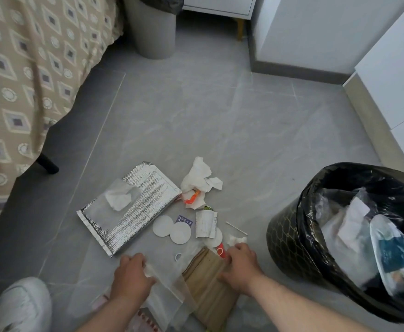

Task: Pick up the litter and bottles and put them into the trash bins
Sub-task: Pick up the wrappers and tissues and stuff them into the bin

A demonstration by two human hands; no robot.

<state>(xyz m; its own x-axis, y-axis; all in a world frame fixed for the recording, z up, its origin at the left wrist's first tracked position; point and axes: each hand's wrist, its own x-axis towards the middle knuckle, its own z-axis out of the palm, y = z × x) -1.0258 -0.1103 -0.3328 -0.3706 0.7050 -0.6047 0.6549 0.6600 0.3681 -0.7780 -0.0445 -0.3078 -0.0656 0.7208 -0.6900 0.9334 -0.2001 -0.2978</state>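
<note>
Litter (172,219) strewn on floor, left hand (131,271) grip clamped on clear plastic bag (165,295), right hand (239,267) grip clamped on brown paper (208,281)

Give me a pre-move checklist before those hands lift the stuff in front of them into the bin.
1. Left hand has its grip on the clear plastic bag: ok.
2. Right hand has closed its grip on the brown paper bag: cannot tell.
3. Black-lined bin within reach, to the right: ok.
4. Room left in that bin: ok, though fairly full.
5. Floor cleared: not ok; foil mailer, tissues, cotton pads remain.
</note>
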